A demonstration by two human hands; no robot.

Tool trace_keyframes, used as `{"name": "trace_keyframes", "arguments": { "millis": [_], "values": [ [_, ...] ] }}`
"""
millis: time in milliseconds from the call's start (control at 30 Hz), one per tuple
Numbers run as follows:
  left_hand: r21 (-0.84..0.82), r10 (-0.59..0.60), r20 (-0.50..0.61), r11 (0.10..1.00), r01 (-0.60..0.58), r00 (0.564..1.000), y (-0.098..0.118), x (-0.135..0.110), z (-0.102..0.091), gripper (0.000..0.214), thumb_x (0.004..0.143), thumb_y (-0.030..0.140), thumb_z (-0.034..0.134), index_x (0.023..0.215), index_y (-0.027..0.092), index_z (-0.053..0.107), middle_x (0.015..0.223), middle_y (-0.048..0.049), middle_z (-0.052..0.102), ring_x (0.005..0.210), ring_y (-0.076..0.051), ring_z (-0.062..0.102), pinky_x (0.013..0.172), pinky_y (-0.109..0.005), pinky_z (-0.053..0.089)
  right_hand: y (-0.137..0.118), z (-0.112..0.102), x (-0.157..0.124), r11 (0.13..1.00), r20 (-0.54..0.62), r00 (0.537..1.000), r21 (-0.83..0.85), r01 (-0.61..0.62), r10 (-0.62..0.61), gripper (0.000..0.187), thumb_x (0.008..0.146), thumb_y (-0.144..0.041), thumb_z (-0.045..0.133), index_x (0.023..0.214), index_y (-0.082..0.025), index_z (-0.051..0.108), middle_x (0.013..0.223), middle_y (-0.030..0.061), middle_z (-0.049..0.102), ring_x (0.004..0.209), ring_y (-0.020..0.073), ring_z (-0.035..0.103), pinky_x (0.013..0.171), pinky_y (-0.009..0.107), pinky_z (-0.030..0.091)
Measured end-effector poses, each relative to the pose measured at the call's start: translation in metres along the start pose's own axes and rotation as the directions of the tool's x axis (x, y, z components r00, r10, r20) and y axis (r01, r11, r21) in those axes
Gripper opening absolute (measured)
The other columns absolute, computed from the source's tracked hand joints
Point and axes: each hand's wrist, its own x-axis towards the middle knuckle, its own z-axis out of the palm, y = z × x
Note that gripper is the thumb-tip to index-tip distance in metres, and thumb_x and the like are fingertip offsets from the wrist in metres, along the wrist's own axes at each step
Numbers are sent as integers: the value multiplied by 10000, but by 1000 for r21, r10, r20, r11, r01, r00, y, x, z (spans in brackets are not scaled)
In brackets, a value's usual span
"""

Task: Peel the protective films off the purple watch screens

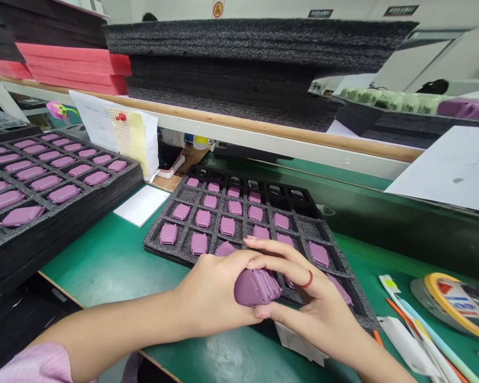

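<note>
A stack of several purple device casings point(255, 287) is held between my two hands, just above the front edge of a black foam tray. My left hand point(211, 287) wraps round the stack from the left. From the right, my right hand point(307, 287) closes on it, fingers over the top and thumb underneath; a red ring is on one finger. Beneath and beyond my hands, the foam tray point(186, 197) has purple casings point(227, 226) in many of its pockets, while some pockets show bare foam. My hands hide part of its front rows.
At left stands a thick stack of foam trays point(115, 183) filled with purple casings. A white paper pad point(141, 205) lies between the trays. Pens and a brush point(389, 284) lie at right beside a tape roll point(455, 303). Above runs a shelf point(263, 133) loaded with black foam point(239, 80).
</note>
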Motion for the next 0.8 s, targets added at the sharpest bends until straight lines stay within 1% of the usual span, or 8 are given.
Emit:
{"name": "trace_keyframes", "arguments": {
  "millis": [133, 233, 300, 367, 467, 567, 700, 800],
  "values": [
    [32, 13, -4, 999, -13, 1000, 2, 2, -3, 491, 770, 414, 736, 1225, 242, 667, 1105, -34, 751, 817, -226, 716, 787, -329, 542, 3, 2, 0, 995, 7, 998, 80, -64, 64, 353, 815, -419, 804, 1143, -324, 715, 1310, 73, 695, 1231, 280, 668, 1049, 436, 560],
    [34, 13, 2, 999, -13, 1000, 3, 3, -3, 501, 762, 394, 739, 1236, 245, 670, 1077, -33, 752, 808, -223, 707, 800, -335, 538, 4, 3, 1, 986, 12, 996, 142, -89, 89, 364, 798, -390, 826, 1143, -337, 724, 1293, 62, 707, 1238, 268, 661, 1081, 453, 530],
    [24, -29, 8, 999, 28, 1000, 2, 4, -3, 506, 744, 385, 748, 1219, 227, 675, 1032, -36, 756, 796, -228, 703, 775, -336, 541, 4, 3, 1, 966, 17, 990, 218, -141, 140, 352, 793, -378, 833, 1129, -336, 738, 1275, 57, 718, 1239, 258, 657, 1083, 440, 524],
    [-33, -91, 27, 995, 92, 995, -1, 4, -1, 502, 725, 381, 762, 1190, 206, 686, 974, -39, 760, 790, -227, 703, 745, -325, 548, 6, 3, 1, 907, -11, 969, 353, -228, 247, 355, 766, -432, 845, 1084, -298, 761, 1249, 79, 732, 1223, 272, 664, 1045, 422, 551],
    [-184, -160, 100, 967, 176, 982, -7, 7, 2, 522, 694, 369, 795, 1169, 174, 700, 937, -48, 767, 820, -225, 718, 770, -319, 570, 24, 1, 3, 819, -133, 904, 491, -296, 406, 502, 816, -592, 746, 1179, -247, 707, 1232, 111, 735, 1147, 261, 702, 969, 398, 590],
    [-268, -192, 179, 934, 235, 965, -9, 8, 5, 551, 679, 342, 804, 1192, 172, 694, 979, -48, 773, 871, -224, 731, 848, -344, 582, 62, -14, 2, 809, -236, 827, 457, -369, 510, 498, 996, -579, 491, 1320, -215, 595, 1209, 114, 729, 1023, 216, 738, 904, 418, 609],
    [-195, -179, 196, 956, 218, 964, -5, 5, 9, 528, 697, 312, 769, 1211, 212, 700, 1045, -47, 777, 929, -231, 726, 924, -380, 574, 124, -58, -7, 790, -342, 713, 300, -534, 612, 358, 991, -430, 595, 1221, -158, 629, 1157, 80, 694, 968, 197, 703, 842, 411, 601],
    [-76, -202, 202, 972, 221, 958, -4, 0, 13, 555, 698, 331, 755, 1246, 260, 698, 1117, -50, 763, 1014, -258, 703, 973, -406, 561, 158, -98, -17, 757, -465, 635, 126, -642, 616, 365, 979, -379, 624, 1279, -172, 599, 1250, 89, 650, 1038, 218, 675, 873, 432, 585]
  ]
}}
